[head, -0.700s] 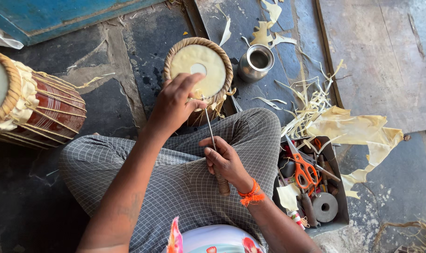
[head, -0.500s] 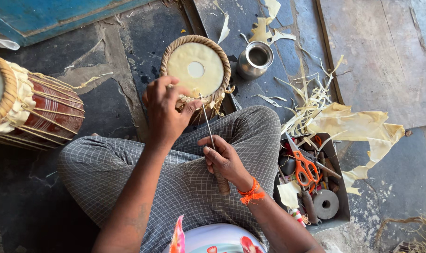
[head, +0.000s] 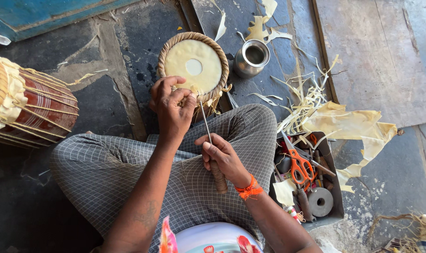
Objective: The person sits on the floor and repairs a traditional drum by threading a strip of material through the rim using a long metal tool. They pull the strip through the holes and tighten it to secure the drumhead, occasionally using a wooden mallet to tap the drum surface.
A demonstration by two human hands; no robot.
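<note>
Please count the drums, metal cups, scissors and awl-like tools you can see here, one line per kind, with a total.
Drums: 2, the small drum at the left hand and the red drum lying on its side.
Metal cups: 1, the steel cup.
Scissors: 1, the orange-handled scissors in the tray.
Awls: 1, the awl held by the right hand.
Total: 5

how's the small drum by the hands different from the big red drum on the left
The small drum stands with its pale round skin facing up, a light spot at the centre; the big red drum lies on its side. The small drum shows a woven tan rim and little of its body; the red drum shows a dark red body laced with pale straps. The left hand touches the small drum's rim; nothing touches the red drum. Both rest on the dark stone floor.
</note>
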